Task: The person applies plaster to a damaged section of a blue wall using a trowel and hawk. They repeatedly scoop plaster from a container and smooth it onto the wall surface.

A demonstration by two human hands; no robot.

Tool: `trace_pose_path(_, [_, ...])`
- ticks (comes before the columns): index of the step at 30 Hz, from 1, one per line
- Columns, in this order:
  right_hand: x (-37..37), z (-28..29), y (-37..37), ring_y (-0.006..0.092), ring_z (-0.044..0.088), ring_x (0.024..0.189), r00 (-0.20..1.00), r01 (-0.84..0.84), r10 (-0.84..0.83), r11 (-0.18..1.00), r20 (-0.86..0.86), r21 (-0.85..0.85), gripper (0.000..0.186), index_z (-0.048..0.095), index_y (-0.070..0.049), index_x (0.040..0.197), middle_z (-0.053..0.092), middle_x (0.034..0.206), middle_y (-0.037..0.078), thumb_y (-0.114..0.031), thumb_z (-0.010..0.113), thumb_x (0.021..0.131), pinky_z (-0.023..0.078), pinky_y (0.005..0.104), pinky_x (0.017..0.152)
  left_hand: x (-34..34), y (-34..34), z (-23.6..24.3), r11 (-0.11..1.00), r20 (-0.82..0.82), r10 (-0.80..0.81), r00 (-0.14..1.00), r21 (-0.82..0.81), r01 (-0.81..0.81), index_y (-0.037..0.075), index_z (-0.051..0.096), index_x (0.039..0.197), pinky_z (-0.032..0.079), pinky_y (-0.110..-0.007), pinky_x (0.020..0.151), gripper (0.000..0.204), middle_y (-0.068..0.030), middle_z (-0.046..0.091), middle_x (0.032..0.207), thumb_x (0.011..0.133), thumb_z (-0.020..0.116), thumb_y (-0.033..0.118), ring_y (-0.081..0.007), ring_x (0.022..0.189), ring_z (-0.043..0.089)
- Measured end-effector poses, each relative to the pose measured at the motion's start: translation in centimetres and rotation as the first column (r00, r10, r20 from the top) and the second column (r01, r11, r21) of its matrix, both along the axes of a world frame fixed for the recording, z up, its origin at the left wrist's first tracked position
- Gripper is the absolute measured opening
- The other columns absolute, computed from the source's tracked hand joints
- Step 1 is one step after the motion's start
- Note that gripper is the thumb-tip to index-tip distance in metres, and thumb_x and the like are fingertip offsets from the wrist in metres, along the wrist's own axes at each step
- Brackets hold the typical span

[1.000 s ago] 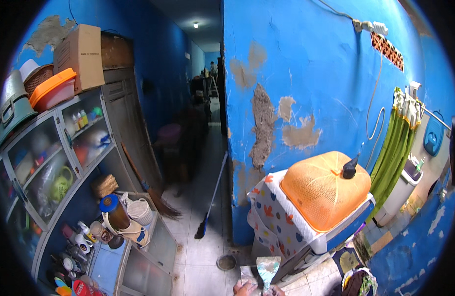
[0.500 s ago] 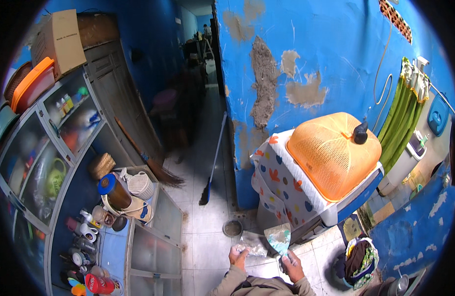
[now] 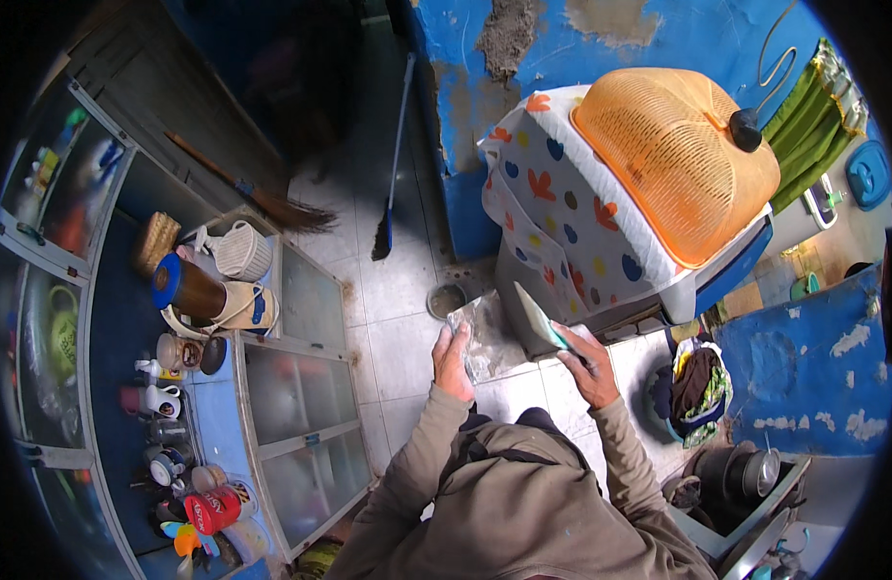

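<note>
My left hand (image 3: 452,363) is closed on a crumpled clear plastic bag (image 3: 491,338), which hangs out to the right of my fingers. What the bag contains, if anything, is hard to make out. In my right hand (image 3: 591,370) is a putty knife (image 3: 535,314), its wide pale blade with greenish smears pointing up and away from me. The blade is tilted nearly edge-on, beside the bag. Just beyond the bag a small round bowl (image 3: 447,301) with greyish contents stands on the tiled floor.
A table with a patterned cloth (image 3: 562,184) bears an orange mesh food cover (image 3: 673,159) against the peeling blue wall (image 3: 465,208). At left stands a cabinet (image 3: 306,391) with jars and mugs. A laundry basket (image 3: 695,391) is at right; a long-handled brush (image 3: 396,164) leans ahead.
My view has tipped downward, so my arms and torso show more. The putty knife has turned from its flat face toward its edge. Both hands keep their holds.
</note>
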State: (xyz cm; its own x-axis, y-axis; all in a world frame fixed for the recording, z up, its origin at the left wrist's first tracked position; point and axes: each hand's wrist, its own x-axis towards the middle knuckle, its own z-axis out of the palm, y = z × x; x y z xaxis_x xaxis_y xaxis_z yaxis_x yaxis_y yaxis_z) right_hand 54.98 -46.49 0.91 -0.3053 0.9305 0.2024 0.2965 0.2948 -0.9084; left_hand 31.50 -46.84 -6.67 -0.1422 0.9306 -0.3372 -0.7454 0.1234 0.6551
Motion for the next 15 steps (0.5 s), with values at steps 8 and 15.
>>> trace_pose_path(8, [-2.9,-1.3,1.2,0.0318,0.053,0.085,0.913,-0.056,-0.077,0.949,0.401,0.309,0.057,0.062,-0.021,0.13,0.059,0.095,0.011,0.003,0.065,0.078,0.039,0.0405,0.075,-1.7,1.4,2.8,0.998,-0.126,-0.008,0.992,0.056,0.015,0.0,0.053,0.121,0.042,-0.024,0.089,0.029,-0.0018,0.059,0.109,0.095,0.057,0.012,-0.0089,0.099,0.053])
trace_pose_path(15, [-2.8,-4.7,1.1,0.0336,0.053,0.092,0.812,0.03,-0.113,0.988,0.573,0.153,0.068,0.058,-0.026,0.135,0.057,0.101,0.012,0.003,0.062,0.074,0.04,0.0455,0.087,-3.9,1.6,2.2,0.994,-0.165,0.103,0.981,0.045,-0.097,0.004,0.055,0.112,0.041,-0.023,0.079,0.018,0.0033,0.054,0.096,0.096,0.056,0.011,-0.0049,0.087,0.048])
